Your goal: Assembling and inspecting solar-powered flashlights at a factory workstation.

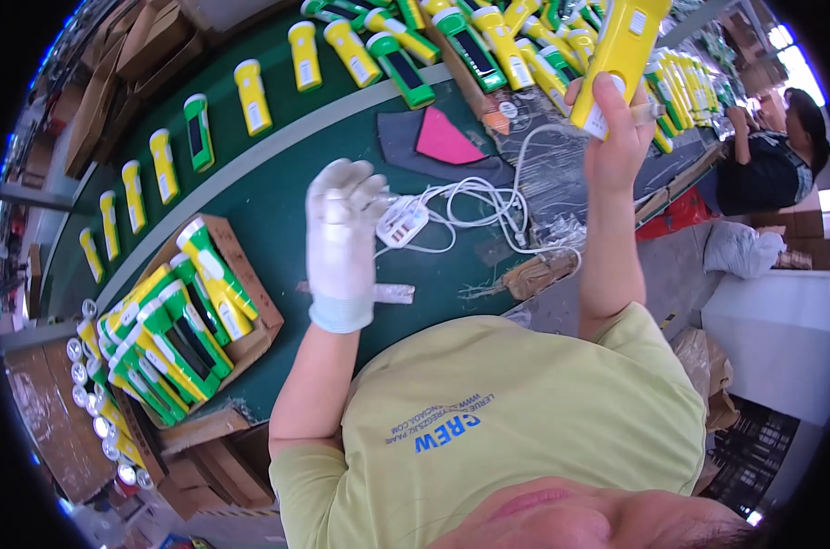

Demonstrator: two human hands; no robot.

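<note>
Clamping this yellow flashlight (624, 41) low, our right hand (616, 137) likely bares its body — we can't tell if our left hand (341, 229) grips.

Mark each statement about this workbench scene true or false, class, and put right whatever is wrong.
1. The left hand wears a white fabric glove. True.
2. A thin white cable lies in loose loops near the left hand. True.
3. The right hand is holding the white cable. False: it holds a yellow plastic torch.
4. An open brown cardboard box contains green and yellow plastic torches. True.
5. The bright pink flat piece is inside the cardboard box. False: it lies out on the green tabletop.
</note>
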